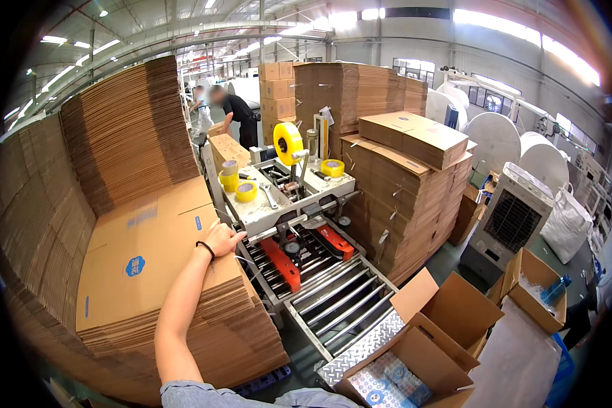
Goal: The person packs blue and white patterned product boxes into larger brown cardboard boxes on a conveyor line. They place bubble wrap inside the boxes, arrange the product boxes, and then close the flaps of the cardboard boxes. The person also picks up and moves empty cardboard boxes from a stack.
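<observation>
My left hand (222, 239) lies between eight and nine o'clock, on the edge of the top carton sheet (149, 238). Its fingers look bent, but I can't make out whether they pinch the cardboard or only rest on it. My right hand is out of sight. The sheet tops the flat stack (190, 333) at eight o'clock, its layers packed close — a poor grip there could let it slip or bring a second sheet along, and a bare edge could nick my skin.

Just beyond my fingers, toward eleven o'clock, the taping machine's deck (253, 213) carries loose things. A wide sheet swung that way could clip the small yellow tape roll (246, 192) or the metal tool (270, 197) and send either down onto the rollers (347, 304). Nearer six o'clock, a red side guide (281, 264) stands close enough to catch a trailing corner.

At five o'clock the open carton (425, 357) has its flaps up; a careless elbow could jog it and its packs (387, 384). At ten o'clock the tall stack (122, 119) rises well above my hand — a hard knock at its base might make it lean.
</observation>
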`<state>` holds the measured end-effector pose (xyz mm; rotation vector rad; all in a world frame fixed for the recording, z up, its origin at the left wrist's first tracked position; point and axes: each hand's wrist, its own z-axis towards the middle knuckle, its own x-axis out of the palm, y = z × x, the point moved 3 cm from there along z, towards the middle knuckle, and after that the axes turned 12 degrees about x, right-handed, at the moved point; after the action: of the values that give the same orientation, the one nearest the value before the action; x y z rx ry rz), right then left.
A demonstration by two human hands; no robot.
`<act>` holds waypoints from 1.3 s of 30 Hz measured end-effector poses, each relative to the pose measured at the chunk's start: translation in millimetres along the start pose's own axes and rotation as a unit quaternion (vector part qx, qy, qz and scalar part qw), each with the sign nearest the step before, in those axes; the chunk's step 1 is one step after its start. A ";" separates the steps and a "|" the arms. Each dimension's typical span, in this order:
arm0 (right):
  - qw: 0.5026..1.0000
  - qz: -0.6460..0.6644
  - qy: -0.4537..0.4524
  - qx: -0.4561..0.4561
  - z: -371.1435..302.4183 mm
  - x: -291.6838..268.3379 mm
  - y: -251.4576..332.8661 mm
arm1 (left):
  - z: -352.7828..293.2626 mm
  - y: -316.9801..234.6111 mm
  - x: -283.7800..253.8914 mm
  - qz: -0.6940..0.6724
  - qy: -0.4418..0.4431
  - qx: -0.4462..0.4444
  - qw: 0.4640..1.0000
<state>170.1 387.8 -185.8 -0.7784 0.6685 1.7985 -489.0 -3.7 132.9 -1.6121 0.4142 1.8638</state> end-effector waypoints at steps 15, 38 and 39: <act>0.999 0.032 0.005 0.010 -7.7 -0.3 -13.0 | 2.3 6.6 2.6 -0.038 0.001 0.002 0.999; 0.894 -0.050 0.189 0.402 -36.6 -4.5 -89.1 | 20.0 7.1 6.0 -0.136 0.038 0.061 0.988; 0.898 -0.042 0.190 0.395 -37.9 -5.8 -85.4 | 14.5 -15.5 -9.0 -0.132 0.038 0.052 0.989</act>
<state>259.6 383.9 -212.7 -0.5697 1.4760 1.1259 -489.8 14.5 147.1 -1.5874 0.3076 1.5623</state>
